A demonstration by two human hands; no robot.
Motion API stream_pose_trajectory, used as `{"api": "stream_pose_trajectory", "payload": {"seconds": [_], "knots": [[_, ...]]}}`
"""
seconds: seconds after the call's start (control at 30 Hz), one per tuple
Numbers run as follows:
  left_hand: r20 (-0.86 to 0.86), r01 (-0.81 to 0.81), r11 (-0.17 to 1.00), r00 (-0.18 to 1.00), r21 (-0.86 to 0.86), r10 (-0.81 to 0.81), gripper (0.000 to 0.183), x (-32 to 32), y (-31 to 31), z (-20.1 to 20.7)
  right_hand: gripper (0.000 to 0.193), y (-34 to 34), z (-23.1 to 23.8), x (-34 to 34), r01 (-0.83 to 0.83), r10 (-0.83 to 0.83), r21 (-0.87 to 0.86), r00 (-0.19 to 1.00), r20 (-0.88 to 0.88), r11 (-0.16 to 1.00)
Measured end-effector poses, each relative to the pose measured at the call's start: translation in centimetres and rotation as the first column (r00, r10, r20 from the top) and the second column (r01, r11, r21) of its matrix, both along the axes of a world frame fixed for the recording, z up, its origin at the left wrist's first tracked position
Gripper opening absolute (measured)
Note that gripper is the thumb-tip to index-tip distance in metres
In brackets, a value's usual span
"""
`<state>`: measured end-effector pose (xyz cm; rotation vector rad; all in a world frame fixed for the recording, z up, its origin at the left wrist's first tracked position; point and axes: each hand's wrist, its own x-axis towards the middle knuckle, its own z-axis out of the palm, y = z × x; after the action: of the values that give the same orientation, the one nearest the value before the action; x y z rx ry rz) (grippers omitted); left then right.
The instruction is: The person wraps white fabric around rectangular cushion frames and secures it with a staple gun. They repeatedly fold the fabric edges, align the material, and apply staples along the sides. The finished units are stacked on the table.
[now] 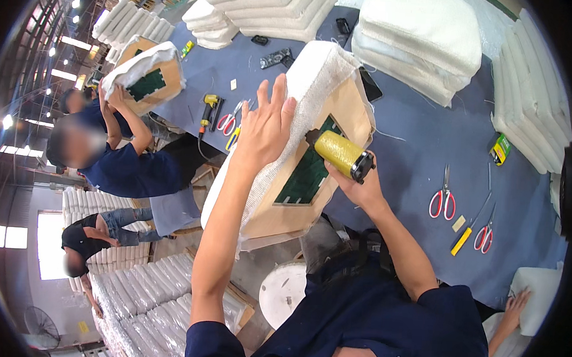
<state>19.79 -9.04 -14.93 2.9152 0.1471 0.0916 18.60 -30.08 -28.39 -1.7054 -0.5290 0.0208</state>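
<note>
A white fabric-covered seat cushion (314, 63) stands tilted in front of me, its plywood back (268, 223) turned toward my right. Dark green webbing (302, 177) shows in the opening of the board. My left hand (266, 128) lies against the fabric with fingers spread, holding no tool. In my right hand (364, 189) is a yellow staple gun (337, 152), gripped near the board's opening. Its nose points toward the webbing, and whether it touches the board I cannot tell.
Red-handled scissors (443, 203), a second pair (484, 238) and a yellow utility knife (462, 241) lie on the blue-grey table (404, 168) at right. Cushion stacks (419, 41) line the far side. Another staple gun (207, 114) lies left. A co-worker (124, 165) handles a similar cushion.
</note>
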Motion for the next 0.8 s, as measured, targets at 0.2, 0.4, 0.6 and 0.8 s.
{"api": "stream_pose_trajectory", "payload": {"seconds": [0.2, 0.4, 0.6, 0.8], "knots": [[0.123, 0.008, 0.965, 0.991, 0.261, -0.042, 0.066, -0.8, -1.9, -0.1, 0.041, -0.8, 3.3, 2.0, -0.047, 0.133, 0.245, 0.928, -0.348, 0.968], [0.126, 0.036, 0.961, 0.989, 0.275, -0.073, 0.068, -1.1, -1.5, -0.4, 0.036, -1.0, 5.0, 4.1, -0.051, 0.141, 0.269, 0.935, -0.326, 0.962], [0.111, 0.064, 0.961, 0.989, 0.271, -0.097, 0.077, -1.4, -2.0, -0.4, 0.042, -1.3, 3.8, 4.4, -0.125, 0.15, 0.144, 0.972, -0.179, 0.982], [0.059, 0.075, 0.964, 0.994, 0.255, -0.093, 0.094, -1.5, -2.7, 0.4, 0.045, -1.4, 2.3, 4.3, -0.159, 0.18, 0.096, 0.943, -0.28, 0.983]]}}
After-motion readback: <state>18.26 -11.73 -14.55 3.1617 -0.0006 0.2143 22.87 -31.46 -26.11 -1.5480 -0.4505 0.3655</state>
